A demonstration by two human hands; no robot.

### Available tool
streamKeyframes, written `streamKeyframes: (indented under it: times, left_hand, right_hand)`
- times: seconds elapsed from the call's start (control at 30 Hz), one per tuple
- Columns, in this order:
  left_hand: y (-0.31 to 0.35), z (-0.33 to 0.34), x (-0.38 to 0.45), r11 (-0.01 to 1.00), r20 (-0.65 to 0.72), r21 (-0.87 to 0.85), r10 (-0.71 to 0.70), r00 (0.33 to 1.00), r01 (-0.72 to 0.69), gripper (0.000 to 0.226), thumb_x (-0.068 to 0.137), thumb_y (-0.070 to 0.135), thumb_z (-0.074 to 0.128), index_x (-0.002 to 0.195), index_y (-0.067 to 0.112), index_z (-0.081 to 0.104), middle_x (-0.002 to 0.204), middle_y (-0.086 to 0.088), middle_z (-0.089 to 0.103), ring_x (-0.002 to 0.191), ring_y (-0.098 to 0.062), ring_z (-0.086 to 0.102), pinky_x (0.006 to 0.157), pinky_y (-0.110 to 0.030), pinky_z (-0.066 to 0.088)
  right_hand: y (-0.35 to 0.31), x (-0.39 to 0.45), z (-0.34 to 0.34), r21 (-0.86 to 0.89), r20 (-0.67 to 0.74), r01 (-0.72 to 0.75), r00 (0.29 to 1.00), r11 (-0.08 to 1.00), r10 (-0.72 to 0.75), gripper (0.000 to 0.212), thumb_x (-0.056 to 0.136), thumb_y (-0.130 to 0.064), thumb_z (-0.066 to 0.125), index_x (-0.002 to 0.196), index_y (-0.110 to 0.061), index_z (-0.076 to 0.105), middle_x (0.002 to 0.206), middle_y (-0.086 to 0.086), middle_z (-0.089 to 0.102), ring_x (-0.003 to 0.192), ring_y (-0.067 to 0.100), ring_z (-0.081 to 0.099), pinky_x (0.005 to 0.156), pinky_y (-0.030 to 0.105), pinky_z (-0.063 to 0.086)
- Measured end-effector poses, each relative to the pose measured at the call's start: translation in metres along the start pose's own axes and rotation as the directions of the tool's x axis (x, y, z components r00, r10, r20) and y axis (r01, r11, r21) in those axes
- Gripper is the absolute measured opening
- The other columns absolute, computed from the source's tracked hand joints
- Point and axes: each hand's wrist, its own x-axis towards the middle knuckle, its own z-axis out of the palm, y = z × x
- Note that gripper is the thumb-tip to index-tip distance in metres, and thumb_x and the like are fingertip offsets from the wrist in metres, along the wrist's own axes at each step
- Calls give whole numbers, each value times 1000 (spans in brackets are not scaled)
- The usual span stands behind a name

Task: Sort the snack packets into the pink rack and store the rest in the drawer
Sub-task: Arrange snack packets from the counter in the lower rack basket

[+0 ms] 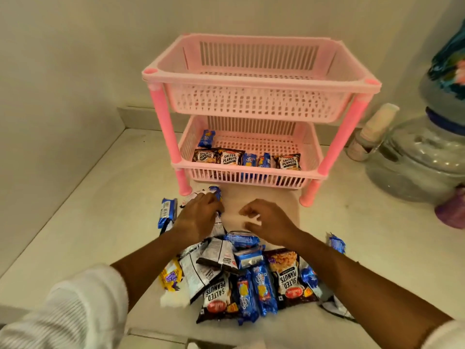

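Note:
A pink two-tier rack [251, 79] stands at the back of the white counter. Its top basket holds nothing; its lower basket [251, 172] holds several salted peanut packets [230, 157] and blue biscuit packets [206, 138]. A pile of the same snack packets [251, 275] lies in front of me. My left hand [198, 217] grips a small blue biscuit packet [216, 192] at the far edge of the pile. My right hand [266, 222] hovers beside it with loosely curled fingers, holding nothing.
A glass jar [417, 157] and a small bottle [372, 132] stand right of the rack, with a colourful vase [450, 64] behind. A blue packet [166, 212] lies apart at the left, another [337, 244] at the right. Walls close off the left and back.

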Motion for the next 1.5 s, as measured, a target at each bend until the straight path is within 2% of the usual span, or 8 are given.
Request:
streamKeyframes:
  times: [0.23,0.4,0.6,1.0,1.17,1.3,1.43,1.5]
  left_hand:
    - [1,3,-5,989,267,148,-25,964,-15,45,90,32,61,134,21,57,141,-1,49,131,-21,43,105,-34,41]
    - [9,4,-5,988,300,136,-113,947,75,54,86,42,66,135,23,55,146,0,44,130,-23,46,103,-37,44]
    - [13,-4,-5,988,389,78,-151,909,131,65,83,28,75,143,22,49,156,0,32,136,-26,43,109,-39,41]
    - [11,-1,3,994,233,45,-107,967,99,50,82,-1,61,129,17,61,131,-5,49,114,-26,57,94,-38,52]
    - [13,-8,7,968,79,-180,-161,984,173,40,87,0,61,122,16,66,124,-5,58,112,-23,58,92,-30,52]
    - [19,-20,5,652,48,-694,-381,923,305,24,88,3,67,106,19,70,108,-1,68,93,-24,70,72,-27,59]
    - [23,-31,6,-8,337,-931,-399,853,364,35,92,-5,58,119,17,65,112,-5,72,101,-24,71,76,-35,58]
    - [29,-34,9,-237,402,-911,-341,849,336,38,92,-9,53,125,9,61,110,-10,73,97,-26,71,76,-37,58]
  right_hand:
    - [6,-16,27,-40,140,-22,990,999,28,48,89,-32,73,133,-25,58,129,-4,60,113,14,60,95,34,50]
    - [15,-22,35,-121,165,-11,986,993,31,52,88,-34,71,137,-26,54,135,-4,58,120,17,56,99,35,47]
    - [22,-25,38,-79,103,-64,992,995,72,51,92,-34,68,139,-24,51,137,-3,59,121,18,56,99,32,46]
    - [24,-28,35,38,66,-202,978,979,200,51,92,-30,69,140,-25,49,139,0,58,128,16,53,102,29,44]
    - [22,-31,33,290,-12,-260,961,921,275,44,93,-26,70,133,-26,52,127,-2,61,114,14,61,94,29,51]
    - [11,-29,30,585,-69,-244,935,773,348,35,97,-21,64,130,-23,53,119,2,61,105,18,65,76,27,58]
    - [-9,-20,24,800,-81,-196,901,567,426,30,100,-18,58,130,-17,53,116,8,64,96,23,68,72,33,60]
    - [-22,-13,23,835,-90,-165,900,525,427,28,101,-17,56,128,-16,53,114,9,66,92,20,70,71,33,61]
